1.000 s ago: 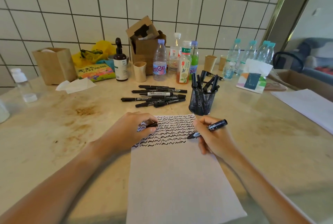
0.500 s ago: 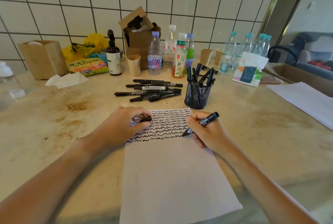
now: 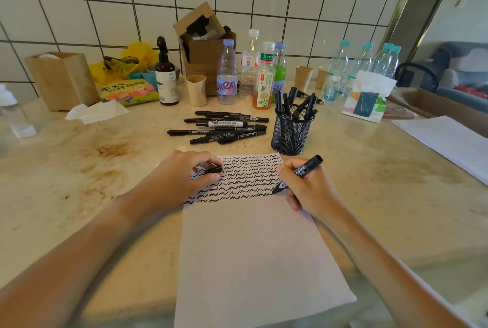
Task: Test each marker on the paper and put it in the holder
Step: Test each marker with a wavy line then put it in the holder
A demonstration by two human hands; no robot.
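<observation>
Right hand (image 3: 309, 190): fingers curled round a black marker (image 3: 301, 173), tip down on the right edge of the paper (image 3: 250, 248), at the end of the lowest rows of squiggles; the barrel slants up and away to the right.

Left hand (image 3: 182, 177): rests on the paper's upper left corner, thumb and fingers pinching a small black cap (image 3: 214, 169).

Paper: one white sheet lying on the beige stone counter (image 3: 79, 169), its top part filled with rows of black wavy lines (image 3: 245, 177), the rest blank.

Holder (image 3: 291, 132): black wire-mesh cup standing upright just beyond the paper's top right corner — several black markers stand in it already.

Loose markers (image 3: 224, 127): a pile of black pens lying flat on the counter, left of the holder and beyond the paper.

Back of the counter, against the tiled wall — drink bottles (image 3: 227, 74), a dark pump bottle (image 3: 165, 74), paper cups (image 3: 196, 90), an open cardboard box (image 3: 203, 45), a tissue pack (image 3: 367, 100), a wooden box (image 3: 63, 79).

Far right: a second white sheet (image 3: 446, 140).
</observation>
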